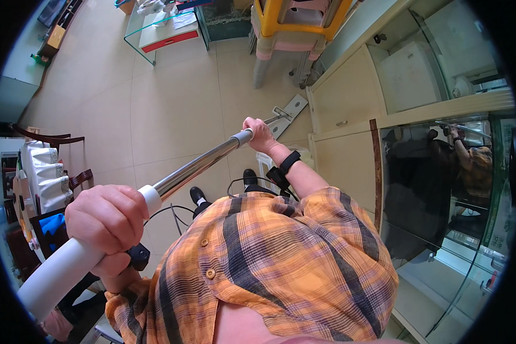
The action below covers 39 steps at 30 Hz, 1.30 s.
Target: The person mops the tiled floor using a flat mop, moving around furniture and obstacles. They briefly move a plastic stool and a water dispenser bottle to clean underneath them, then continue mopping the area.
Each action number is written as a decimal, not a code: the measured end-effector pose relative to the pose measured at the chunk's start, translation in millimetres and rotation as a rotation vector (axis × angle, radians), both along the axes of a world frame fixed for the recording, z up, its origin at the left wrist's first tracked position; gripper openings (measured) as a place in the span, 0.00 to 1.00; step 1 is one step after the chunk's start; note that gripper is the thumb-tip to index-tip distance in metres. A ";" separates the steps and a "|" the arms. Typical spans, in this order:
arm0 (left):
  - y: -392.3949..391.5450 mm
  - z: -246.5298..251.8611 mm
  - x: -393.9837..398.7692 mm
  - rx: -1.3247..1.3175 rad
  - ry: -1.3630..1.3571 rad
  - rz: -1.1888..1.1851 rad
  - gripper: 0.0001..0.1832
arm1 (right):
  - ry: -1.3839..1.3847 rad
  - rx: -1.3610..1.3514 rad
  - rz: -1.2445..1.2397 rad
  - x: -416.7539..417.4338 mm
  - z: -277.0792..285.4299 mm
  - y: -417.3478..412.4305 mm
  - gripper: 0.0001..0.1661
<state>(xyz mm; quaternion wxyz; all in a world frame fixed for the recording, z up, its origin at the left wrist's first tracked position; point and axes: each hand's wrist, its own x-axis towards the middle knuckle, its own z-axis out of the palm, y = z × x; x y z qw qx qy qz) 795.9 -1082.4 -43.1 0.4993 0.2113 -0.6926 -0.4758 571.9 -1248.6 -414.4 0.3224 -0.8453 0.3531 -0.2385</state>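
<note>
My left hand (107,219) is closed around the thick white grip of a flat mop's pole, at the left and close to the camera. Farther down the shiny metal pole (202,157), my right hand (260,134) holds it beside a grey-white collar. A dark band is on my right wrist. The flat mop head (296,109), a white plate with round fittings, lies on the tiled floor (176,94) near the base of the cabinets. Its underside is hidden.
Cream cabinets (348,99) with glass panels run along the right. Stacked plastic stools (294,30) and a glass table (139,50) stand ahead. At the left are a wooden chair (75,139) and white pleated cloth (47,172). Black cables (176,207) hang near my shoes (196,194).
</note>
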 end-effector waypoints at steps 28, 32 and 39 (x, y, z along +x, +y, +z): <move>-23.7 -10.9 -41.2 0.025 -0.234 0.222 0.10 | 0.084 -0.053 0.067 30.2 -24.0 -83.7 0.06; -23.6 -2.1 -40.2 0.048 -0.317 0.141 0.10 | 0.052 -0.025 0.071 24.4 -28.4 -73.9 0.06; -31.9 37.2 -17.1 -0.029 -0.157 -0.190 0.12 | 0.089 0.012 0.230 39.0 -13.6 -84.6 0.05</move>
